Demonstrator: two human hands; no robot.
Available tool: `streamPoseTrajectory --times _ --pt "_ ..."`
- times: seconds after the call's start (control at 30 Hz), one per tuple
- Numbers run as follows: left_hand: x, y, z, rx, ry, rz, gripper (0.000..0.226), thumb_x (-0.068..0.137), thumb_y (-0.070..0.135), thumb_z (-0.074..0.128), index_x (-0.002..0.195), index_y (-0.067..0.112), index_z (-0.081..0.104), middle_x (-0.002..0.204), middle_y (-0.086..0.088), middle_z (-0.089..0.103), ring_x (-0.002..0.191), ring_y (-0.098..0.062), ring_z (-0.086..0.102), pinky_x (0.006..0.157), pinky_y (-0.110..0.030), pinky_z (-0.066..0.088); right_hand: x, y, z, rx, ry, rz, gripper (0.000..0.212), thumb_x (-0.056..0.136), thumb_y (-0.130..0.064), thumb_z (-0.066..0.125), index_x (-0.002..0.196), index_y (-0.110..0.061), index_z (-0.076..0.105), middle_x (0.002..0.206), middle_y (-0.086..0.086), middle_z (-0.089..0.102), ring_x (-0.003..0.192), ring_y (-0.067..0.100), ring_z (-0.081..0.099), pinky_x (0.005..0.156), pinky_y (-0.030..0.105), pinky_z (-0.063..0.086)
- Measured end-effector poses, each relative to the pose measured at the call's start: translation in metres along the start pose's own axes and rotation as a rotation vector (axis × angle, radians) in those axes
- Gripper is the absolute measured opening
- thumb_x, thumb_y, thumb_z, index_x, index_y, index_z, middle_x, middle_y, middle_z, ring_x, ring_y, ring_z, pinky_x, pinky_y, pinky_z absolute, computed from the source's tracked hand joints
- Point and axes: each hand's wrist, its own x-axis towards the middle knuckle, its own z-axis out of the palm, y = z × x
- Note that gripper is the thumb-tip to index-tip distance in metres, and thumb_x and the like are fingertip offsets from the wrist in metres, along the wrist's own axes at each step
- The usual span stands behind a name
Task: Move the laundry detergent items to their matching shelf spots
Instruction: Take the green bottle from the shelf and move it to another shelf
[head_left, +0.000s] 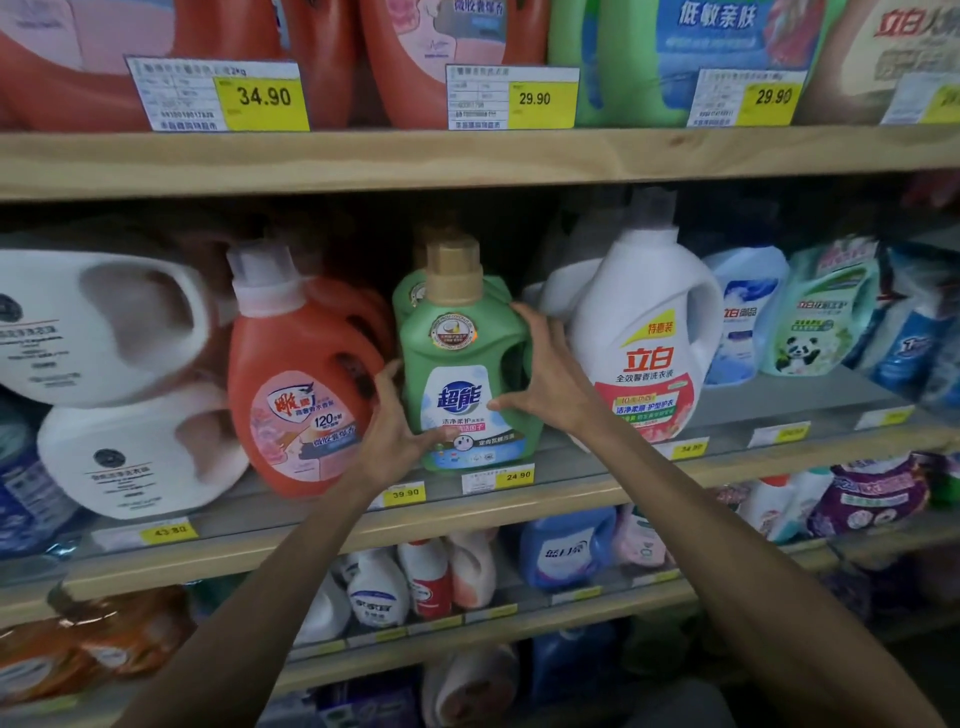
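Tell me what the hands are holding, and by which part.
Both grip the green detergent bottle: left hand on its lower left side, right hand round its right, handle side.

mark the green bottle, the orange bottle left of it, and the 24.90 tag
green bottle (460, 400): head view, front label.
orange bottle (291, 345): head view, body above label.
24.90 tag (518, 475): head view, yellow price field.
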Motion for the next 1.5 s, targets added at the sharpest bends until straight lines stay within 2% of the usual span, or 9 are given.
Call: streamPoseTrajectory --times 0.13,0.37,0.67,0.77,0.9,1.03,1.13,1.27,1.5 --pt "-0.001 -0.001 -0.002 0.018 0.009 -0.022 0.116 0.06 0.053 0.09 0.146 0.027 0.017 0.139 -0.004 0.053 0.13 -0.02 0.055 0.106 -0.048 0.049 0.001 0.003 0.001 -0.003 -0.001 -0.003 0.126 0.054 -0.03 0.096 0.151 -0.032 0.015 0.144 0.013 0.03 0.134 0.033 0.039 0.111 0.048 0.038" --pt "0.0 -0.003 -0.003 0.05 0.01 -0.06 0.121 0.057 0.063 0.088 0.148 0.033 0.016 0.145 -0.004 0.05 0.135 -0.023 0.05 0.109 -0.051 0.046 0.001 0.001 0.002 -0.032 -0.021 0.027 0.128 0.057 -0.033 0.094 0.153 -0.032 0.011 0.139 0.014 0.033 0.129 0.035 0.043 0.108 0.049 0.041" --pt "-0.005 0.015 -0.005 0.154 -0.061 -0.099 0.118 0.073 0.03 0.09 0.155 0.016 0.006 0.15 -0.01 0.044 0.138 -0.016 0.04 0.115 -0.045 0.039 -0.003 -0.019 -0.006 -0.124 -0.092 0.107 0.128 0.063 -0.036 0.09 0.151 -0.041 -0.003 0.139 0.015 0.031 0.13 0.041 0.041 0.104 0.054 0.043" --pt "-0.01 0.017 -0.01 0.169 -0.126 -0.102 0.117 0.078 0.031 0.086 0.157 0.021 0.0 0.153 -0.006 0.042 0.141 -0.015 0.038 0.116 -0.046 0.039 -0.008 -0.026 -0.01 -0.18 -0.129 0.14 0.122 0.071 -0.035 0.083 0.151 -0.041 -0.009 0.141 0.015 0.029 0.129 0.045 0.041 0.099 0.057 0.045" --pt "-0.015 0.031 -0.022 0.247 -0.157 -0.129 0.116 0.078 0.044 0.081 0.16 0.021 0.003 0.159 -0.011 0.03 0.145 -0.026 0.035 0.115 -0.05 0.038 -0.013 -0.034 -0.024 -0.254 -0.196 0.158 0.113 0.078 -0.035 0.077 0.156 -0.033 -0.006 0.141 0.018 0.029 0.123 0.046 0.044 0.095 0.054 0.047" --pt "-0.014 0.051 -0.044 0.443 -0.21 -0.154 0.095 0.086 0.042 0.073 0.16 0.024 0.016 0.146 -0.013 0.036 0.132 -0.039 0.049 0.102 -0.056 0.047 -0.015 -0.048 -0.042 -0.367 -0.294 0.213 0.111 0.079 -0.04 0.074 0.156 -0.032 -0.005 0.145 0.016 0.025 0.125 0.043 0.041 0.095 0.052 0.046" --pt "-0.014 0.066 -0.057 0.605 -0.296 -0.155 0.079 0.09 0.037 0.068 0.156 0.019 0.027 0.14 -0.013 0.038 0.126 -0.041 0.053 0.095 -0.054 0.051 -0.017 -0.062 -0.056 -0.491 -0.389 0.286 0.105 0.081 -0.044 0.071 0.157 -0.028 0.0 0.151 0.017 0.02 0.13 0.041 0.036 0.098 0.05 0.043" --pt "-0.013 0.088 -0.07 0.774 -0.389 -0.181 0.057 0.092 0.041 0.062 0.142 0.02 0.043 0.136 -0.01 0.04 0.125 -0.038 0.053 0.093 -0.052 0.051 -0.019 -0.084 -0.073 -0.629 -0.535 0.331 0.085 0.082 -0.052 0.069 0.15 -0.023 0.025 0.147 0.016 0.029 0.132 0.039 0.035 0.1 0.048 0.039" --pt "-0.022 0.135 -0.073 0.955 -0.601 -0.17 0.06 0.096 0.041 0.057 0.148 0.021 0.036 0.149 -0.011 0.034 0.138 -0.036 0.038 0.103 -0.048 0.041 -0.034 -0.11 -0.094 -0.598 -0.66 0.395 0.07 0.082 -0.05 0.067 0.141 -0.022 0.04 0.14 0.012 0.035 0.129 0.036 0.037 0.1 0.044 0.037"
